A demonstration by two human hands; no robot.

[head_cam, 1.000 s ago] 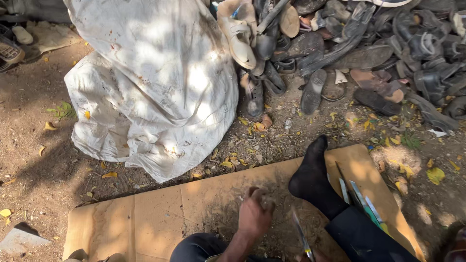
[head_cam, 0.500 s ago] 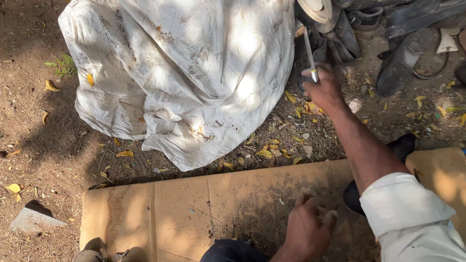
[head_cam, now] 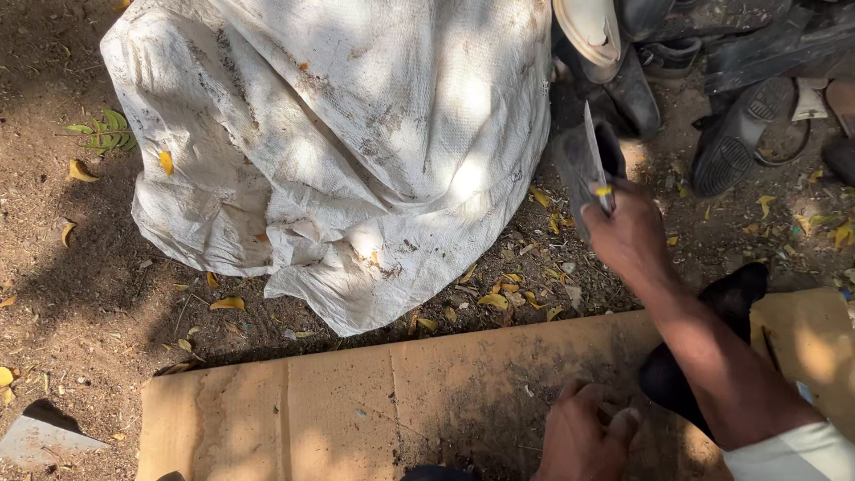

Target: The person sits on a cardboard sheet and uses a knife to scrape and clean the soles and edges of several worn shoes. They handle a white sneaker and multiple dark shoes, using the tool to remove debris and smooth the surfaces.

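Right hand (head_cam: 631, 233) grips a knife (head_cam: 597, 156) and a dark shoe piece (head_cam: 583, 165), right of the white sack (head_cam: 338, 142).
Left hand (head_cam: 583, 436), lower centre, rests loosely curled on cardboard (head_cam: 356, 410); holds nothing visible.

Cut off by the bottom edge: left hand (head_cam: 583, 438), wrist out of sight, fingers curled under so any contents stay hidden. Partly hidden behind the right hand (head_cam: 628, 233): dark sole piece (head_cam: 577, 158) and lower end of the knife (head_cam: 597, 160). Crossed by the right forearm: black-socked foot (head_cam: 726, 307). Beyond the right hand, cropped at the top edge: pile of shoes (head_cam: 712, 71), white sack (head_cam: 347, 134).
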